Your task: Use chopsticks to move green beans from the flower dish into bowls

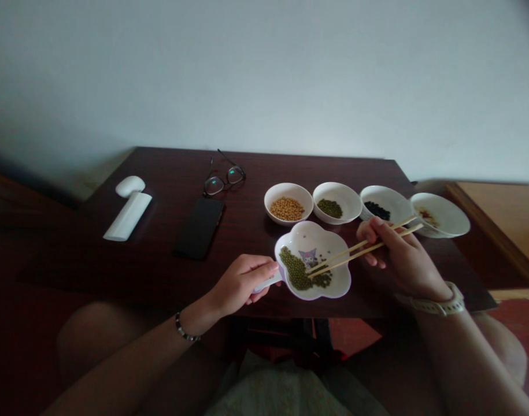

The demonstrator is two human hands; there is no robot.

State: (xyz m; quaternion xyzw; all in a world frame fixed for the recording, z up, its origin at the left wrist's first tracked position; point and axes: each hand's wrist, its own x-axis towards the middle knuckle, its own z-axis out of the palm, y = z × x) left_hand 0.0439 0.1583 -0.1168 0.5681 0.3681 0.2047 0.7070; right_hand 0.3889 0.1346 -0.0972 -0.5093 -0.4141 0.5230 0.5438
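My left hand (245, 281) is closed round the short handle of a white, flower-shaped bowl (320, 236) with a purple rim and a cartoon print inside. Green beans (293, 269) lie heaped on the bowl's left side, and a looser patch of them spreads toward the bottom. In my right hand (396, 254) is a pair of wooden chopsticks (355, 252). Their tips reach into the bowl and meet the green beans near its middle. Whether a bean is pinched between the tips is too small to tell.
Behind stand a bowl of yellow beans (287, 186), a bowl of green beans (348, 202), a bowl of black beans (394, 202) and a bowl with reddish-brown bits (452, 219). Farther left on the dark table (169, 167) lie glasses (224, 180), a black phone (200, 227) and a white device (129, 216).
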